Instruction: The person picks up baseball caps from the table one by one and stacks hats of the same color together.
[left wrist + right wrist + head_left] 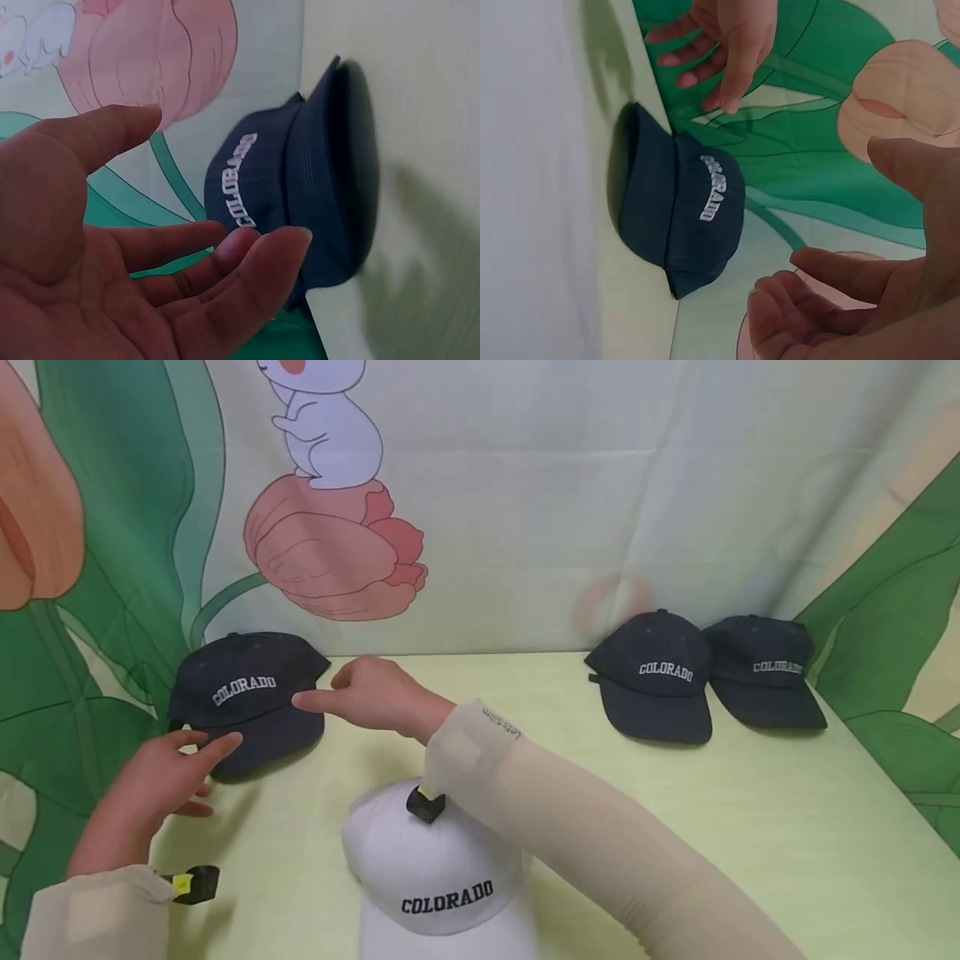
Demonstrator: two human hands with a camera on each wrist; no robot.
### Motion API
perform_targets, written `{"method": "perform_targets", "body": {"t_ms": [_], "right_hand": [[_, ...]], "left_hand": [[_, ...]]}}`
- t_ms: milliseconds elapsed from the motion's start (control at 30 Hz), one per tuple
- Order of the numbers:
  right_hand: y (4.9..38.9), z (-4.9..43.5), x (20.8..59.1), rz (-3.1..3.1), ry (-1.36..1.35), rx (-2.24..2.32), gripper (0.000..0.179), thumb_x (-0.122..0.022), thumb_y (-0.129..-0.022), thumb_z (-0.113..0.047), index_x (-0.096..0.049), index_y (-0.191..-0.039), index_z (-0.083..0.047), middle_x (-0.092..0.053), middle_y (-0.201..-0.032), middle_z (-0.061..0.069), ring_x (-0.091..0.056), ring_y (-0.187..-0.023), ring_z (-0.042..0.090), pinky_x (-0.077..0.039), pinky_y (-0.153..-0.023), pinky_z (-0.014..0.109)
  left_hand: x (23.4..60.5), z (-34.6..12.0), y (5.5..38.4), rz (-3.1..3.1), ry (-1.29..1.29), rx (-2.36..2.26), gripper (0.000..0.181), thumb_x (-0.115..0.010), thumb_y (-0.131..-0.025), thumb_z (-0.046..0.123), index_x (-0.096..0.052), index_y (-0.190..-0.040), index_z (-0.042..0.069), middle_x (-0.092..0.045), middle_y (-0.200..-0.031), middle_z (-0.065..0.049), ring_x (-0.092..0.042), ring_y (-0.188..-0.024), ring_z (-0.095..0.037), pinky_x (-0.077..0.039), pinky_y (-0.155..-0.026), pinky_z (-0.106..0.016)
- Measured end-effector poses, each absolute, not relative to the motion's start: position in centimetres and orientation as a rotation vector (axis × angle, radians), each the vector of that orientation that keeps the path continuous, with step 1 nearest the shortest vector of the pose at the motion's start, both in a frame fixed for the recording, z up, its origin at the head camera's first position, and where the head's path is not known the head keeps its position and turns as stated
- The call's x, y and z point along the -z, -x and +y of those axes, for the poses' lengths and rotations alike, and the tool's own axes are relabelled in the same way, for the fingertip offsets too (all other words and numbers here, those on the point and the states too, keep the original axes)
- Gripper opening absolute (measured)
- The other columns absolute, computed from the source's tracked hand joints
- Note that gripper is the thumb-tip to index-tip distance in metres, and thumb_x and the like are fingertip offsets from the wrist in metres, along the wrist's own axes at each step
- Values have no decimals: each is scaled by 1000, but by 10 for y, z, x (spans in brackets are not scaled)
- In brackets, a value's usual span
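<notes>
left hand (156, 770): up in the air by the left side of the blue cap (247, 672), loose and wide, holding nothing.
right hand (386, 697): by the cap's right side, thumb and fingers apart, holding nothing.
blue cap: sits on the table (525, 727) at the far left, by the back cloth (525, 485).
way to it: ahead and right of the left hand, left of the right hand, so between them.
brim: points to the person, a bit right; the long way runs front to back.
nearer hand: cannot tell; both look near, not touching.
white cap (442, 860): close to the person, under the right arm.
two more blue caps (660, 668): side by side, far right.
</notes>
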State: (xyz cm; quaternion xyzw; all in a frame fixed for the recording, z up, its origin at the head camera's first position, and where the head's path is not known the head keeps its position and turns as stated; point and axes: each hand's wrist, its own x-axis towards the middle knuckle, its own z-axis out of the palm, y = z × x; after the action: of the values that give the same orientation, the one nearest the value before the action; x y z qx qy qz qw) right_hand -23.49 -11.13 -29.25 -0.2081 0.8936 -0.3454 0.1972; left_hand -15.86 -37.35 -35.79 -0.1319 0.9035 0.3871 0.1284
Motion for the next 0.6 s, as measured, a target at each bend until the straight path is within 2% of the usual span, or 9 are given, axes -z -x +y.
{"method": "perform_targets", "body": {"t_ms": [100, 200, 333, 433, 467, 600], "right_hand": [[243, -117, 294, 2502, 588, 957, 59, -64, -82, -63, -63, -122, -20, -62, -121, -10, -59, -103, 8, -51, -83, 30], [250, -123, 294, 2501, 595, 960, 53, -65, -82, -61, -65, -116, -20, -63, -113, -11, -59, -98, 8, -51, -80, 29], [257, -131, 294, 2500, 614, 938, 42, -66, -83, -59, -70, -97, -19, -65, -96, -9, -59, -89, 9, -50, -74, 27], [261, -137, 296, 2512, 619, 895, 40, -65, -83, -59, -70, -83, -19, -63, -85, -8, -58, -84, 10, -48, -70, 27], [263, -140, 297, 2518, 611, 882, 40, -65, -83, -59, -68, -78, -19, -61, -79, -8, -57, -82, 9, -47, -69, 26], [268, -148, 305, 2531, 592, 861, 44, -66, -83, -58, -59, -70, -16, -54, -76, -6, -54, -78, 11, -45, -65, 26]], "left_hand": [[356, -379, 163, 2614, 409, -1114, 106, -39, -91, 69, -6, -148, -14, -10, -152, -39, -63, -105, -41, -59, -69, -37], [355, -383, 166, 2621, 417, -1085, 107, -38, -91, 70, -6, -149, -14, -12, -151, -39, -66, -100, -37, -59, -69, -37], [354, -387, 169, 2630, 423, -1029, 111, -36, -88, 75, -4, -149, -13, -31, -142, -40, -70, -90, -29, -57, -73, -39], [355, -390, 171, 2644, 432, -1006, 112, -36, -88, 75, -6, -149, -14, -42, -132, -38, -70, -89, -29, -57, -73, -40], [355, -391, 172, 2652, 432, -991, 111, -35, -88, 75, -6, -148, -14, -42, -132, -38, -71, -86, -29, -56, -75, -42], [360, -395, 177, 2695, 426, -892, 108, -34, -90, 73, -11, -147, -16, -30, -143, -40, -71, -75, -28, -52, -79, -46]]}}
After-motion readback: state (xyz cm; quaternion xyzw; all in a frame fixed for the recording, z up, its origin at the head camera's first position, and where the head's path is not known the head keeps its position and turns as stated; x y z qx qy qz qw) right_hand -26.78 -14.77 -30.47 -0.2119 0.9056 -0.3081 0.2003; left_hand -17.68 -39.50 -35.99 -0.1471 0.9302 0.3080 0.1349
